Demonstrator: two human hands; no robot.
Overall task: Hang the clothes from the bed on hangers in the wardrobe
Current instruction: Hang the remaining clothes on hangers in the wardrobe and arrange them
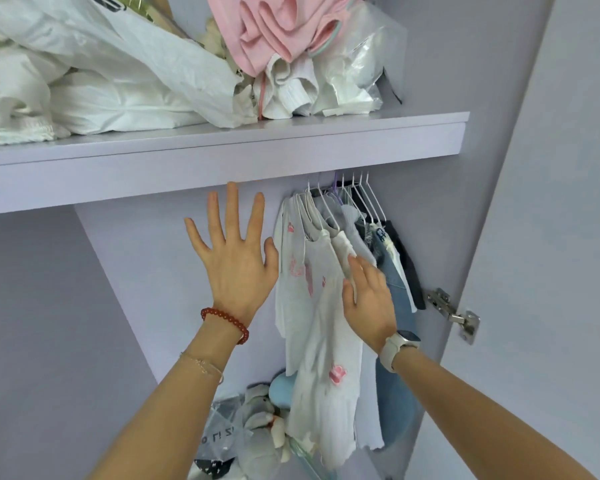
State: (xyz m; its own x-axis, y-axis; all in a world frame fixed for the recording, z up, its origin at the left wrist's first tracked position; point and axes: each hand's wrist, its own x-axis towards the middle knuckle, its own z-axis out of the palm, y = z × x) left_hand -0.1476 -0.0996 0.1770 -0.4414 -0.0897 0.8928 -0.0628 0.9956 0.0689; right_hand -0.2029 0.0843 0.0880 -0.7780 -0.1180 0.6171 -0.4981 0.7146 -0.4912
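Clothes already on white wire hangers (357, 195) crowd the right end of the wardrobe's rail, the white pink-printed shirt (312, 306) in front; it looks light, limp and apt to slide, best taken at the shoulders. The left hand (234, 258) is spread wide and empty, while the right hand (368, 299) presses straight fingers against the shirts. A plastic bag (219, 436) below shows upside-down characters I cannot read.

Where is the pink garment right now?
In the head view, the pink garment lies top centre on the wardrobe shelf, heaped on white clothes beside a clear plastic bag.
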